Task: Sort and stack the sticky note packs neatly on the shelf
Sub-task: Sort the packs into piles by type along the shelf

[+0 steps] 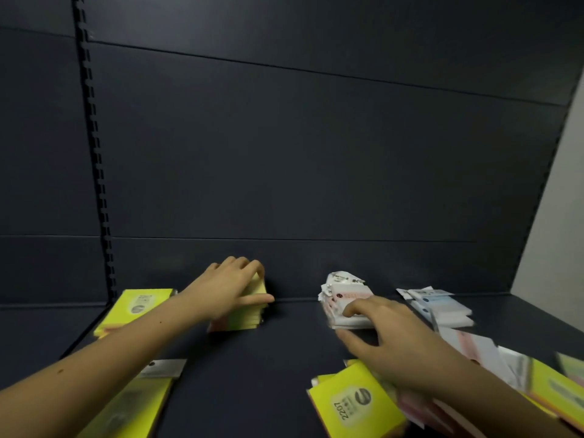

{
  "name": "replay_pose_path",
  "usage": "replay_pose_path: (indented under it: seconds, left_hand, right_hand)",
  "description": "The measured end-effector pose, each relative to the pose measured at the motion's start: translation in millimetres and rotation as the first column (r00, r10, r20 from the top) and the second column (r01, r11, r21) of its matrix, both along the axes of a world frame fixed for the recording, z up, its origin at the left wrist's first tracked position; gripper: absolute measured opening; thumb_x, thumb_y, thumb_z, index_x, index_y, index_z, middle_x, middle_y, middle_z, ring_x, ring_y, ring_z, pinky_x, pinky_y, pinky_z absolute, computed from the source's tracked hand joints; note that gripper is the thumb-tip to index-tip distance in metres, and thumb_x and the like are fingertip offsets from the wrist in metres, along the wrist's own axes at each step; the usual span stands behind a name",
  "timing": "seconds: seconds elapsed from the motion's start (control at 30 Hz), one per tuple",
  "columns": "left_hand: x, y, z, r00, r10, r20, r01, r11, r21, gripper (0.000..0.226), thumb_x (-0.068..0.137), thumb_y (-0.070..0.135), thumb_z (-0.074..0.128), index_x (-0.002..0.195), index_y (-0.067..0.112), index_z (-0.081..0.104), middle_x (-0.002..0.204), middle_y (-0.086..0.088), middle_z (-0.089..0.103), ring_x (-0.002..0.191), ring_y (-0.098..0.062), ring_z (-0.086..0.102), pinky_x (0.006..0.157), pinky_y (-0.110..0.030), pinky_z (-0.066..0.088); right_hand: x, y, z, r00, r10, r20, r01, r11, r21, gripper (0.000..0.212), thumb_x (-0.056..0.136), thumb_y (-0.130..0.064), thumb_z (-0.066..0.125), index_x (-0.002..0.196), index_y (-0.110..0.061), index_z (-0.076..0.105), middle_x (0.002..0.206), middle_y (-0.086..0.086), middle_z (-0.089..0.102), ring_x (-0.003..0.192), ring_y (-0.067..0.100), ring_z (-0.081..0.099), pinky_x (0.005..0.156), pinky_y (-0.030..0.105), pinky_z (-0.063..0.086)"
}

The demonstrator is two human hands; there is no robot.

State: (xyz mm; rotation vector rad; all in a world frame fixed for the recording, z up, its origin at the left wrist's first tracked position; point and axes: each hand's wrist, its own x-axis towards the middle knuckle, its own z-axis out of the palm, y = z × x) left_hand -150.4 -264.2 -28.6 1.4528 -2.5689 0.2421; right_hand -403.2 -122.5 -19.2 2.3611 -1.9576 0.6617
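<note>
The left hand [232, 287] reaches to the back of the dark matte metal shelf [252, 368] and grips a short stack of pale yellow sticky note packs [249, 314], fingers curled over its far top edge and thumb laid along its right side. Left of that hand, against the shelf's slotted upright, lies a bright yellow wrapped sticky note pack with a round label [136, 306].

The right hand [388, 333] rests on a stack of pink-and-white wrapped sticky note packs [343, 306], fingers bent over its near edge, thumb stretched out below. Just right of it sit pale blue-and-white wrapped packs [442, 306]. Beneath the right wrist lies a bright yellow pack marked 2207 [350, 403]; more loose packs spread to its right, blurred.
</note>
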Motion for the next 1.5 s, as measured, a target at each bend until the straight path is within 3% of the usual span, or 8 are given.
replay_pose_path:
  seconds: [0.23, 0.6, 0.7, 0.8, 0.9, 1.1, 1.33, 1.5]
  left_hand:
    - [4, -15, -12, 0.998, -0.020, -0.064, 0.021, 1.000, 0.020, 0.085, 0.061, 0.093, 0.011, 0.117, 0.035, 0.040, 0.119, 0.006, 0.050, 0.110, -0.016, 0.044, 0.095, -0.035, 0.038]
    - [3, -9, -7, 0.999, -0.049, 0.012, 0.050, 0.990, -0.135, 0.101, 0.061, 0.092, -0.004, 0.121, 0.030, 0.048, 0.127, 0.003, 0.052, 0.114, -0.018, 0.046, 0.097, -0.032, 0.037]
    - [0, 1, 1, 0.996, -0.079, -0.036, 0.071, 0.980, -0.186, 0.082, 0.073, 0.085, 0.012, 0.121, 0.032, 0.052, 0.127, 0.007, 0.052, 0.115, -0.016, 0.047, 0.096, -0.032, 0.036]
    - [-12, 24, 11, 0.988, -0.093, -0.125, 0.064, 0.974, -0.219, 0.055, 0.084, 0.067, 0.025, 0.107, 0.029, 0.057, 0.109, 0.007, 0.055, 0.104, -0.016, 0.052, 0.080, -0.030, 0.039]
    - [-31, 59, 18, 0.985, 0.013, -0.172, -0.041, 0.987, -0.158, 0.038, 0.092, 0.055, 0.037, 0.092, 0.023, 0.056, 0.098, 0.003, 0.058, 0.097, -0.022, 0.058, 0.070, -0.031, 0.038]
    - [-87, 137, -6, 0.944, 0.325, 0.051, -0.329, 0.920, 0.212, 0.074, 0.087, 0.075, 0.017, 0.103, 0.019, 0.063, 0.120, -0.008, 0.061, 0.112, -0.030, 0.057, 0.083, -0.036, 0.041]
    - [-162, 172, -12, 0.853, 0.504, 0.133, -0.521, 0.819, 0.242, 0.109, 0.062, 0.096, 0.012, 0.130, 0.017, 0.045, 0.131, -0.005, 0.057, 0.121, -0.028, 0.053, 0.085, -0.039, 0.038]
    - [-174, 179, -10, 0.822, 0.556, 0.126, -0.568, 0.779, 0.265, 0.104, 0.063, 0.095, 0.025, 0.133, 0.019, 0.040, 0.136, -0.005, 0.053, 0.123, -0.029, 0.051, 0.090, -0.040, 0.041]
  right_hand:
    - [-9, 6, -1, 1.000, -0.008, 0.010, 0.008, 0.997, 0.074, 0.035, 0.093, -0.052, 0.049, 0.124, -0.037, 0.050, 0.129, -0.016, 0.051, 0.118, 0.006, 0.040, 0.099, 0.026, 0.038]
    - [-25, 15, 7, 0.998, -0.037, 0.056, 0.039, 0.999, -0.037, 0.020, 0.089, -0.050, 0.056, 0.105, -0.037, 0.058, 0.101, -0.021, 0.057, 0.100, 0.002, 0.052, 0.088, 0.024, 0.043]
    - [-31, 21, 16, 0.996, -0.081, 0.027, 0.082, 0.996, -0.044, 0.024, 0.089, -0.050, 0.055, 0.108, -0.035, 0.059, 0.102, -0.016, 0.061, 0.095, 0.001, 0.052, 0.081, 0.019, 0.041]
    - [-36, 27, 19, 0.993, -0.114, 0.011, 0.114, 0.992, -0.049, 0.028, 0.090, -0.050, 0.054, 0.110, -0.031, 0.061, 0.103, -0.014, 0.061, 0.094, 0.002, 0.052, 0.078, 0.018, 0.038]
    - [-45, 31, 21, 0.991, -0.134, 0.012, 0.134, 0.990, -0.048, 0.030, 0.091, -0.049, 0.054, 0.112, -0.029, 0.061, 0.111, -0.011, 0.061, 0.099, 0.004, 0.055, 0.084, 0.021, 0.041]
    - [-83, 27, 9, 0.996, -0.088, 0.021, 0.088, 0.996, -0.010, 0.034, 0.092, -0.051, 0.052, 0.116, -0.027, 0.060, 0.119, -0.006, 0.059, 0.111, 0.010, 0.051, 0.084, 0.021, 0.035]
    - [-141, 29, -5, 0.996, 0.070, 0.061, -0.069, 0.997, -0.025, 0.026, 0.091, -0.050, 0.053, 0.106, -0.031, 0.061, 0.110, -0.013, 0.060, 0.105, 0.005, 0.050, 0.085, 0.025, 0.041]
    - [-188, 40, -1, 0.990, 0.119, 0.081, -0.115, 0.992, -0.045, 0.026, 0.091, -0.048, 0.054, 0.104, -0.028, 0.063, 0.106, -0.013, 0.061, 0.103, 0.006, 0.053, 0.085, 0.025, 0.044]
